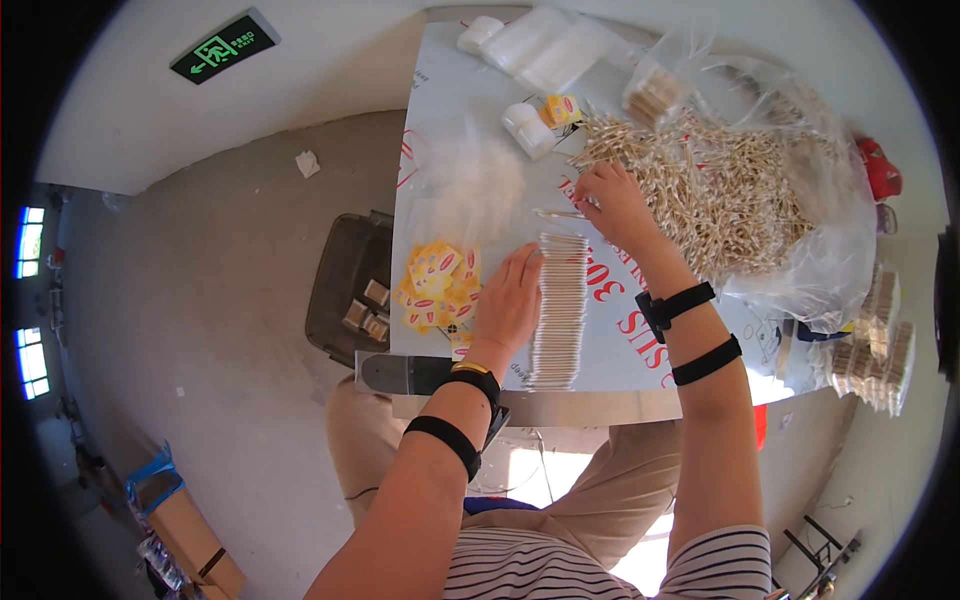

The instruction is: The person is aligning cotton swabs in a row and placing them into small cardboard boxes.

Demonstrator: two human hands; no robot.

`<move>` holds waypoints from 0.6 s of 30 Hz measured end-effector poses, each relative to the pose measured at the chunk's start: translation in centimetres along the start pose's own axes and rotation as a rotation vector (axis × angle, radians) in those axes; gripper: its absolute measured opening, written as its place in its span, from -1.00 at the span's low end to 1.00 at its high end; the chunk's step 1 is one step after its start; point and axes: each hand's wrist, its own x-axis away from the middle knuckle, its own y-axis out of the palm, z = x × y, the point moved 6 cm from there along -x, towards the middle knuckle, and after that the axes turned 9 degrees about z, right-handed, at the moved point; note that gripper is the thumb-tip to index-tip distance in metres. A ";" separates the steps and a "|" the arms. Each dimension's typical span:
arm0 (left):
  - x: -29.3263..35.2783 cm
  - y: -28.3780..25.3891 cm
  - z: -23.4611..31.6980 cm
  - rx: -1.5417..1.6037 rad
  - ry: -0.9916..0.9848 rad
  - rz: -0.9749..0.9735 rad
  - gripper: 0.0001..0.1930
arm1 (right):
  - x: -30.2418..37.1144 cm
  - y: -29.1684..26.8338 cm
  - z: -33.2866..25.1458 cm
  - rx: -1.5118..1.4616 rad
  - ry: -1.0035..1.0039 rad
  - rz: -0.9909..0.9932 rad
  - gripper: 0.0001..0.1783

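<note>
A long row of cotton swabs point(560, 320), laid side by side, runs down the table in front of me. My left hand point(508, 305) lies flat along the left side of this row, fingers stretched out and touching the swab tips. Past the row's far end, my right hand point(612, 205) pinches at the end of a cotton swab point(560, 213) between thumb and fingers; whether it is one swab or two I cannot make out. A big loose heap of cotton swabs point(730, 190) spreads beyond the right hand on clear plastic.
Yellow-and-white cards point(437, 285) and clear bags point(465, 180) lie to the left. White rolls point(528, 130) and plastic sleeves point(555, 50) sit at the far side. A dark bin point(335, 265) with small packs stands left of the table; stacked swab packs point(875, 350) are at right.
</note>
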 end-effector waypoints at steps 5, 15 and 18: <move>0.0 -0.2 -0.1 -0.017 0.003 0.004 -0.62 | -0.1 -0.1 -1.2 0.074 0.086 0.068 -0.77; 0.0 -0.1 0.0 -0.018 0.004 -0.002 -0.60 | -0.3 1.5 -1.8 0.006 0.034 -0.014 -0.90; 0.0 -0.1 0.0 -0.017 0.008 0.002 -0.61 | -0.5 1.4 -1.3 -0.021 0.063 0.016 -0.94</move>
